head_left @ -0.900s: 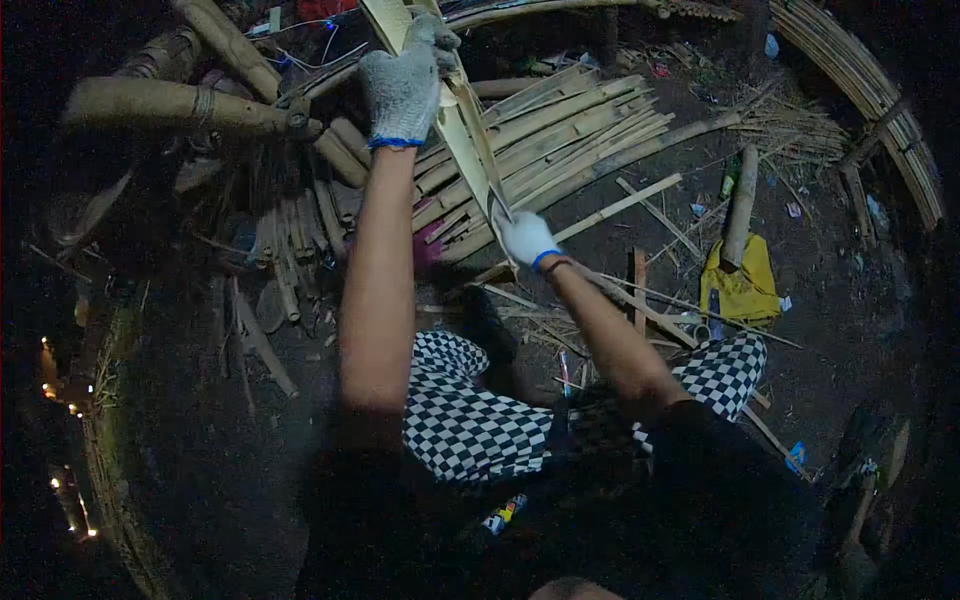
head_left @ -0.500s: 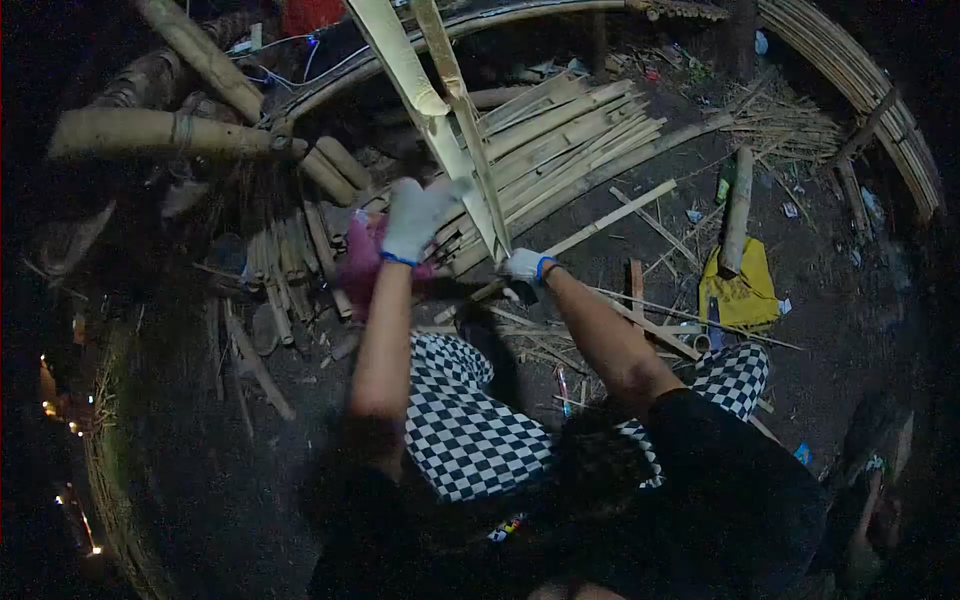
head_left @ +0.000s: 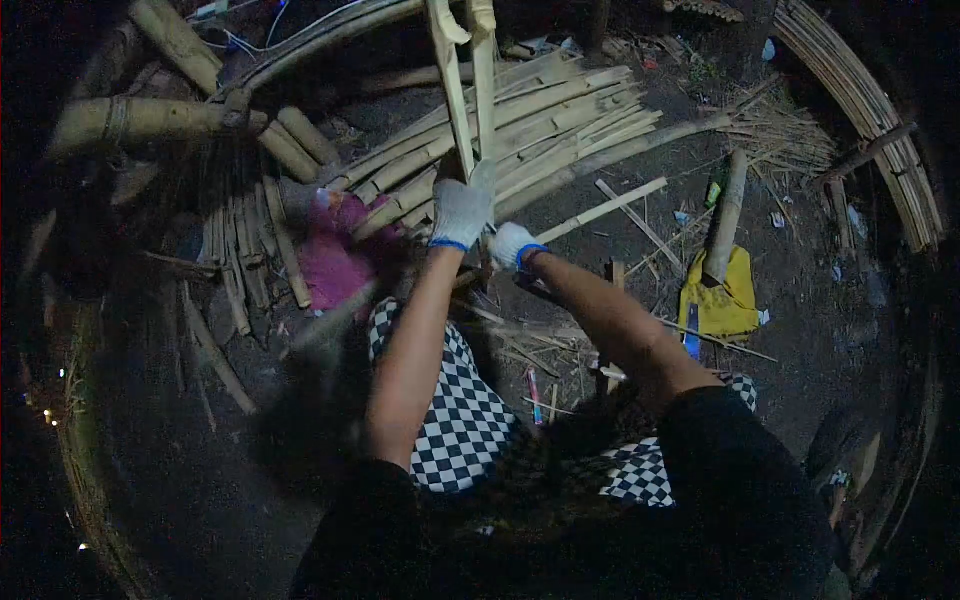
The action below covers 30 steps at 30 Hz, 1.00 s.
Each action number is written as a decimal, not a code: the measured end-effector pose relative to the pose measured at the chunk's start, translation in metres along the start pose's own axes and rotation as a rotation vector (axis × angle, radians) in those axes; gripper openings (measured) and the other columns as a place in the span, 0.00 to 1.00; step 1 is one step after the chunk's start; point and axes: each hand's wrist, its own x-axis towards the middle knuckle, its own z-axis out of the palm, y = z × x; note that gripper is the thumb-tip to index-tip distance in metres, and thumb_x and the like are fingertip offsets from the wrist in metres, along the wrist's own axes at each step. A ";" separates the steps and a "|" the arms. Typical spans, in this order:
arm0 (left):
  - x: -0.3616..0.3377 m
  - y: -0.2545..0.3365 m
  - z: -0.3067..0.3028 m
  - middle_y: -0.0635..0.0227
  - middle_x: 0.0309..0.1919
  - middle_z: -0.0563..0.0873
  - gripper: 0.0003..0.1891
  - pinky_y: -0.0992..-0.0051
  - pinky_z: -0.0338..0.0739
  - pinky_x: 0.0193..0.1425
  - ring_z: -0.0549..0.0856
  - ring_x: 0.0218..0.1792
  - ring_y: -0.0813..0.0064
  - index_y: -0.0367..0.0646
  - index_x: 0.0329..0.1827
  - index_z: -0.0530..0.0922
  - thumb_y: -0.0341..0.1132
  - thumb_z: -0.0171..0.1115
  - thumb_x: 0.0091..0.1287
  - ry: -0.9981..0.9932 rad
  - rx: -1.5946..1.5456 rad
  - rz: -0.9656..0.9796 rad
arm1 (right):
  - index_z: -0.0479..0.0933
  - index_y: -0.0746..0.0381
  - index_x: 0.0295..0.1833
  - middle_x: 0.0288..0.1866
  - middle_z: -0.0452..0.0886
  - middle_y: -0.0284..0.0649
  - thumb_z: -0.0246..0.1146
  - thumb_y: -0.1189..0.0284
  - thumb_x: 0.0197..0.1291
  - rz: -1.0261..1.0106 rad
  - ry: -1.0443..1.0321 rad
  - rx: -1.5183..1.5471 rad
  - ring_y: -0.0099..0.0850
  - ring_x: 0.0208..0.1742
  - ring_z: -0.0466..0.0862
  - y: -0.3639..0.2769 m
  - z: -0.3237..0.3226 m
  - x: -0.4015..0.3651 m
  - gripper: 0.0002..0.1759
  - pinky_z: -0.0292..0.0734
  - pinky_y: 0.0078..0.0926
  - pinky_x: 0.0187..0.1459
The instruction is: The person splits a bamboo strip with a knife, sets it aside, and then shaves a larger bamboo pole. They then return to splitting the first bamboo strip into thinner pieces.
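Note:
In a white glove with a blue cuff, my left hand (head_left: 461,212) closes around the lower part of a split bamboo pole (head_left: 484,95). The pole stands upright before me, its two halves spread apart toward the top. Just right of and below it, my right hand (head_left: 513,246), gloved the same way, is closed beside the pole's lower end. What its fingers grip is too dark and small to make out. My knees in checkered trousers (head_left: 462,420) lie below both hands.
Split bamboo strips (head_left: 560,120) are piled behind the pole. A magenta cloth or bag (head_left: 335,260) lies left. At right, a bamboo length (head_left: 727,215) rests on a yellow bag (head_left: 735,300). Thick bamboo poles (head_left: 160,118) stand upper left; a curved bamboo bundle (head_left: 870,110) is upper right.
My left hand has moved right and down onto the bamboo, close to my right hand. The pole has swung more upright, and the view has shifted slightly.

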 end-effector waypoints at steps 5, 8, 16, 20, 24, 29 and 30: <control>0.002 0.008 0.000 0.50 0.27 0.82 0.17 0.61 0.74 0.36 0.83 0.32 0.54 0.35 0.40 0.77 0.44 0.61 0.63 0.024 -0.111 0.002 | 0.82 0.67 0.41 0.43 0.81 0.58 0.52 0.60 0.57 0.305 0.157 0.408 0.51 0.47 0.82 -0.004 -0.023 -0.016 0.21 0.77 0.44 0.49; 0.006 0.010 -0.005 0.57 0.20 0.80 0.15 0.66 0.73 0.29 0.81 0.22 0.65 0.36 0.36 0.76 0.42 0.59 0.64 0.094 -0.061 0.097 | 0.81 0.65 0.44 0.45 0.81 0.57 0.53 0.63 0.56 0.330 0.233 0.457 0.51 0.48 0.82 0.004 -0.021 0.001 0.20 0.77 0.44 0.49; 0.027 -0.012 0.007 0.67 0.21 0.82 0.14 0.70 0.76 0.32 0.80 0.23 0.75 0.39 0.28 0.82 0.41 0.60 0.64 0.066 -0.296 0.020 | 0.82 0.63 0.42 0.44 0.83 0.53 0.54 0.63 0.56 0.294 0.239 0.342 0.51 0.47 0.83 0.007 -0.040 -0.006 0.18 0.77 0.45 0.49; 0.022 -0.001 -0.006 0.59 0.20 0.84 0.16 0.66 0.76 0.32 0.84 0.23 0.66 0.36 0.28 0.82 0.43 0.61 0.61 0.093 -0.146 0.110 | 0.83 0.62 0.39 0.43 0.83 0.51 0.56 0.63 0.55 0.238 0.273 0.198 0.48 0.45 0.84 0.015 -0.030 0.009 0.16 0.79 0.43 0.47; 0.020 -0.003 -0.004 0.60 0.20 0.81 0.15 0.64 0.73 0.29 0.80 0.22 0.66 0.35 0.31 0.78 0.40 0.54 0.66 0.072 -0.078 -0.005 | 0.83 0.62 0.37 0.41 0.84 0.51 0.56 0.64 0.54 0.204 0.230 0.177 0.46 0.43 0.84 0.009 -0.042 0.002 0.15 0.79 0.42 0.44; 0.015 -0.002 0.005 0.56 0.23 0.82 0.14 0.62 0.74 0.32 0.83 0.26 0.60 0.35 0.32 0.78 0.40 0.56 0.65 -0.029 -0.112 0.020 | 0.82 0.62 0.39 0.39 0.84 0.51 0.53 0.66 0.58 0.140 0.222 0.026 0.46 0.41 0.85 0.027 -0.049 -0.010 0.15 0.79 0.45 0.40; 0.014 -0.001 0.009 0.54 0.24 0.82 0.14 0.61 0.75 0.33 0.83 0.28 0.57 0.35 0.33 0.78 0.40 0.57 0.64 -0.089 -0.076 0.028 | 0.82 0.62 0.39 0.39 0.84 0.51 0.53 0.66 0.58 0.150 0.218 0.022 0.46 0.41 0.85 0.034 -0.049 -0.012 0.15 0.79 0.45 0.40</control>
